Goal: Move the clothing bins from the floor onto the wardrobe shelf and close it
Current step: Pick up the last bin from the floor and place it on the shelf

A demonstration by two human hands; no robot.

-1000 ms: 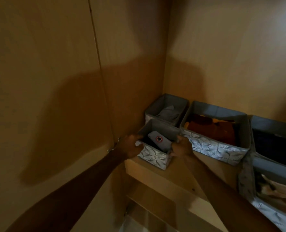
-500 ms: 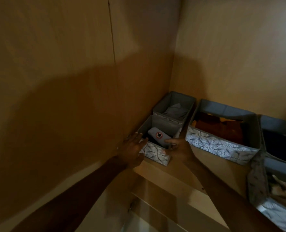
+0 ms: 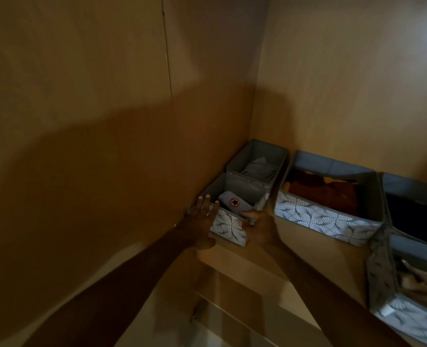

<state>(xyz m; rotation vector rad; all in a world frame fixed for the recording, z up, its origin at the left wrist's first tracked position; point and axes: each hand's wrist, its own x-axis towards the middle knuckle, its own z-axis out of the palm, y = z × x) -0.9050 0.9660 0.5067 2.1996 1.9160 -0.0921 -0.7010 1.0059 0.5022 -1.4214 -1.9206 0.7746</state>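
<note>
As seen from above and behind, found both hands at the front of small front bin (image 3: 228, 225), set on wardrobe shelf (image 3: 295, 249) and close against side wall (image 3: 107, 159).

Left hand (image 3: 202, 217): released, fingers straight and slightly spread, laid flat against the bin's left front corner, fingertips reaching just above the rim.

Right hand (image 3: 260, 225): grasping, fingers curled over the rim at the bin's right front corner.

Inside the bin, between and just beyond both hands: folded grey garment (image 3: 233, 202) bearing a round star badge.

Directly beyond the hands, hard against the front bin's back wall: rear small bin (image 3: 257, 156), holding crumpled grey cloth.

Just right of the right hand, separated from the small bins by a narrow gap: large bin (image 3: 327, 217), leaf-patterned front, filled with rust-brown clothing.

Further right again: dark bin (image 3: 412, 189), contents too dim to identify.

Well right of the right forearm, nearest the camera: patterned bin (image 3: 407, 321) with beige clothing, near side wall sagging; support beneath it not discernible.
</note>
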